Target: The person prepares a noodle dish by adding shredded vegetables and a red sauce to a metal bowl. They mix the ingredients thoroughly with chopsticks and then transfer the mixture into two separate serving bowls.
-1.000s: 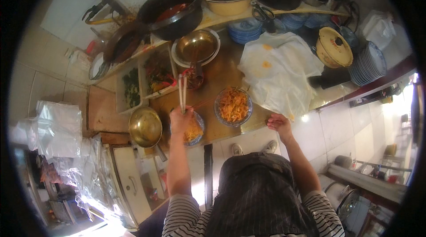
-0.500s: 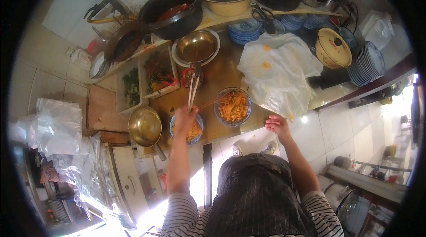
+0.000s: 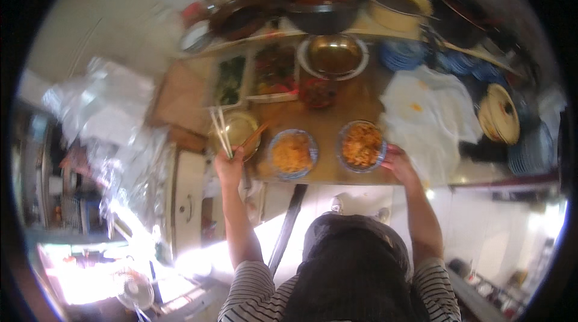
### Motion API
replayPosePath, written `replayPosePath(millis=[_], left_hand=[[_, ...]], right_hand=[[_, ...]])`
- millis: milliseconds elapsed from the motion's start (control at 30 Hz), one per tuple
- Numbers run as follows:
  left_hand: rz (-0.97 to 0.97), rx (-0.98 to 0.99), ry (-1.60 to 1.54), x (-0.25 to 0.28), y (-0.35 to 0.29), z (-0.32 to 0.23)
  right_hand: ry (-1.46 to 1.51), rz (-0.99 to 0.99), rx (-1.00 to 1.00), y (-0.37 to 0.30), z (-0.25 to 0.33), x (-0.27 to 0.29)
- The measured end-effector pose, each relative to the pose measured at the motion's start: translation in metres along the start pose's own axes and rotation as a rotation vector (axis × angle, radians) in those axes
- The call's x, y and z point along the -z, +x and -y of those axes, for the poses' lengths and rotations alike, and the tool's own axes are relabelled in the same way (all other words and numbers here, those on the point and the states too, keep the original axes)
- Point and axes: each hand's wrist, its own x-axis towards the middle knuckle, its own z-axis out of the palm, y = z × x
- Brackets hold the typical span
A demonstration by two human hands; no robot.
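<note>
My left hand (image 3: 229,162) is closed around pale two-pronged tongs (image 3: 219,129) and a pair of brown chopsticks (image 3: 256,135), over the left side of a gold-coloured pan (image 3: 245,122). The tongs point away from me, the chopsticks off to the right. At the counter's front, my right hand (image 3: 397,162) grips the right rim of a blue-and-white bowl (image 3: 383,148) of orange-brown food strips. Its lower fingers are partly hidden. To its left stands a second blue-and-white bowl (image 3: 289,175) with paler orange strips, touched by neither hand.
Behind the bowls are a small red container (image 3: 317,93), a metal basin (image 3: 334,57) and trays of greens (image 3: 230,84) and mixed ingredients (image 3: 274,72). A white cloth (image 3: 424,102) lies to the right, beside a lidded cream pot (image 3: 498,114). Large tubs (image 3: 319,15) line the back shelf.
My left hand has swung left with the tongs and chopsticks, away from the left bowl. My right hand has come onto the right bowl's rim. The whole view has shifted and blurred.
</note>
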Motion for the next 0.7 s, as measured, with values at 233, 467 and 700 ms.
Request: replayPosePath(millis=[233,467,700], left_hand=[[-0.494,0.126,0.533,0.084,0.025,0.167],[-0.463,0.107,0.537,0.043,0.04,0.144],[-0.505,-0.017,0.698,0.053,0.04,0.189]], right_hand=[[0.013,0.128,-0.212,0.022,0.015,-0.014],[0.134,0.302,-0.196,0.026,0.009,0.0],[0.118,0.22,-0.216,0.028,0.003,0.0]])
